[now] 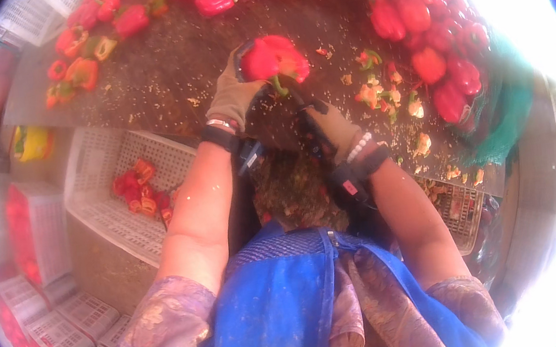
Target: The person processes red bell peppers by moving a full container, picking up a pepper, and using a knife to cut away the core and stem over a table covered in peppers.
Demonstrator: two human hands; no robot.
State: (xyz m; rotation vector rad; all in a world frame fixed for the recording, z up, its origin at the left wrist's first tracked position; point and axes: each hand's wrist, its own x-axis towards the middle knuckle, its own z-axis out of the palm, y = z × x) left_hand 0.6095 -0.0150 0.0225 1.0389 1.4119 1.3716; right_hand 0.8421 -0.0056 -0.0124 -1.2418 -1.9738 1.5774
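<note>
My left hand (239, 90), in a tan work glove with dark fingers, grips a red bell pepper (274, 59) above the brown table (157, 79). The pepper's green stem (279, 86) faces towards me. In my gloved right hand (332, 128) is a slim, dark knife-like tool (296, 97), its tip end close to the pepper beside the stem. Blur hides whether the tip touches the flesh. Cut-out cores and stems (377, 91) lie on the tabletop to the right of the pepper, among scattered pale seeds.
Whole red peppers (415, 16) are heaped along the back and right, near green netting (504, 109). Several peppers, some partly green (83, 72), lie at left. A white plastic crate (98, 195) below holds red pieces (139, 188); another basket (462, 208) sits at lower right.
</note>
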